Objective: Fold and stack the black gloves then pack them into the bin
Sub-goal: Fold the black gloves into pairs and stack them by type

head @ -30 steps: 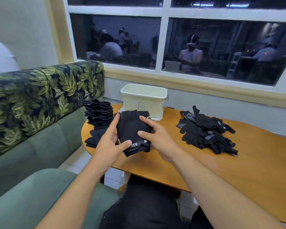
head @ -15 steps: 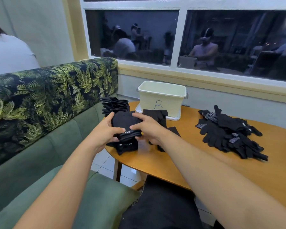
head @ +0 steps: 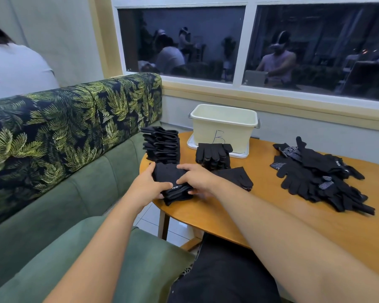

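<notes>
Lowered folded gloves [head: 167, 174] sit gripped by left hand [head: 146, 187] and right hand [head: 197, 179], fingers [head: 185, 167] half-hidden.

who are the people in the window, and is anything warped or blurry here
head view: the dark window acts as a mirror, so those are reflections of the room; head view: the wide-angle lens slants the frame and stretches the forearms; head view: the right hand is smeared at its lower fingers; head view: the black stack shows little detail.
</notes>
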Action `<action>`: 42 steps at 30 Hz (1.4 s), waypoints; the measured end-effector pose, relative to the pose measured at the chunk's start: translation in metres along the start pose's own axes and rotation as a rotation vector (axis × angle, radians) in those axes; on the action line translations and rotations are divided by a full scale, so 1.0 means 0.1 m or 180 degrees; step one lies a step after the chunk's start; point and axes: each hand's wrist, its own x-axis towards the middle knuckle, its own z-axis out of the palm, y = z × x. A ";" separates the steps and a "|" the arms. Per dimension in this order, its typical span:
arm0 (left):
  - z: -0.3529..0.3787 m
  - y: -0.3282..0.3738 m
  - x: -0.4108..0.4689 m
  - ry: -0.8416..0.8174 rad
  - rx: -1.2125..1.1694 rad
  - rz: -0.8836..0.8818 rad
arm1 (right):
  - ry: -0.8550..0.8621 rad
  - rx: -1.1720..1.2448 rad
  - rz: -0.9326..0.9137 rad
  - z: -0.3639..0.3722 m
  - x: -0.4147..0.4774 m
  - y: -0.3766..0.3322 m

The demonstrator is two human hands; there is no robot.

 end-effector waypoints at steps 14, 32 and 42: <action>0.03 -0.07 0.01 0.0718 0.1216 0.0682 | 0.1047 -0.0051 -0.0620 0.15 0.02 0.23; 0.05 -0.19 -0.15 0.0061 0.2249 0.1582 | 0.1184 -0.0508 -0.0549 0.15 0.02 0.18; 0.22 0.34 0.20 0.0052 0.2012 0.1245 | 0.1175 -0.0354 -0.0644 -0.18 -0.59 0.19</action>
